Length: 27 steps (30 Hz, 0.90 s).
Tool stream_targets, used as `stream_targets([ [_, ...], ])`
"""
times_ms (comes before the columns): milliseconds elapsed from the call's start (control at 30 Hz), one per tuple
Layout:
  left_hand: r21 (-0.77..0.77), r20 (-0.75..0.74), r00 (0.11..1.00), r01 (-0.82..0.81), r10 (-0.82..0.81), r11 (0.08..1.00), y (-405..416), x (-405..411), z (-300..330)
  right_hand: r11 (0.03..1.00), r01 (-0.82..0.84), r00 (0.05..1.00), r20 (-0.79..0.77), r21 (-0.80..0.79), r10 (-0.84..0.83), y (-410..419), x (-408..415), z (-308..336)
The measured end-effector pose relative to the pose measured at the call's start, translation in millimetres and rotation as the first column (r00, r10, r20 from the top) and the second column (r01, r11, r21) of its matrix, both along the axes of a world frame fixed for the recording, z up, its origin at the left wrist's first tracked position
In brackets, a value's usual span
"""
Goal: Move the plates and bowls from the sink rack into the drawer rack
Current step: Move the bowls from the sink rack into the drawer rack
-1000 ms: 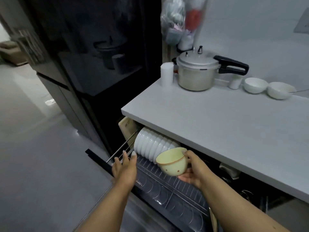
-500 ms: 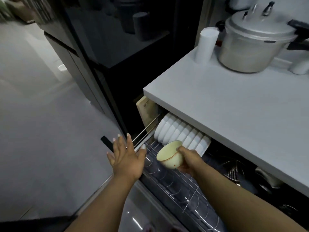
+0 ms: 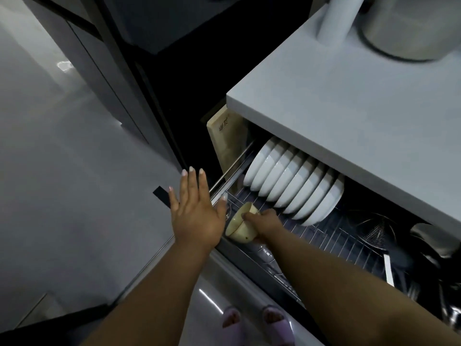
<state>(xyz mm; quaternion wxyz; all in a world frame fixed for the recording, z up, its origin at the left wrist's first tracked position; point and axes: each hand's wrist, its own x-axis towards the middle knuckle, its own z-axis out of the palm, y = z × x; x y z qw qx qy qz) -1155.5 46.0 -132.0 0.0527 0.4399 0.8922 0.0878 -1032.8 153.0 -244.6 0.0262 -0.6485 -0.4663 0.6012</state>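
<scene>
Now the cream bowl (image 3: pixel 240 227) is gripped on its side by the right hand (image 3: pixel 264 223), thumb over the rim, and is held low at the front of the drawer rack (image 3: pixel 331 242), presumably so it can be slotted on edge before the row of white bowls (image 3: pixel 294 187). The left hand (image 3: pixel 197 213) is kept flat and empty above the drawer's corner. Compared with half a second ago, the bowl is carried lower into the rack and tipped further.

A small cream bowl (image 3: pixel 240 227) with a thin brown rim line lies tipped on its side at the front left corner of the wire drawer rack (image 3: pixel 331 237). White bowls (image 3: pixel 294 187) stand on edge in a row along the rack's back left.
</scene>
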Motion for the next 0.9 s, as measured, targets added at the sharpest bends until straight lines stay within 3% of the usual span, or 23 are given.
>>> stream_targets([
  [200,0.067,-0.042,0.998,0.042,-0.039,0.997,1.1,-5.4,-6.0,0.992,-0.125,0.975,0.187,0.020,0.119,-0.5,-31.3,27.3],
  [367,0.071,-0.052,0.998,0.042,-0.038,0.997,0.7,-6.4,-9.5,0.979,-0.205,0.953,0.230,0.017,0.196,1.5,-56.7,23.2],
  [633,0.060,-0.063,0.997,0.036,-0.032,0.998,0.8,-7.9,-13.8,0.994,-0.033,0.995,0.088,-0.102,0.042,-2.5,-79.9,8.2],
  [767,0.045,-0.071,0.997,0.037,-0.034,0.998,1.5,-8.2,-13.6,0.983,-0.116,0.985,0.112,-0.144,0.133,0.2,-82.5,3.1],
  [900,0.025,-0.068,0.997,0.043,-0.041,0.999,1.6,-8.2,-12.4,0.987,-0.152,0.976,0.153,-0.050,0.158,2.3,-71.1,21.9],
])
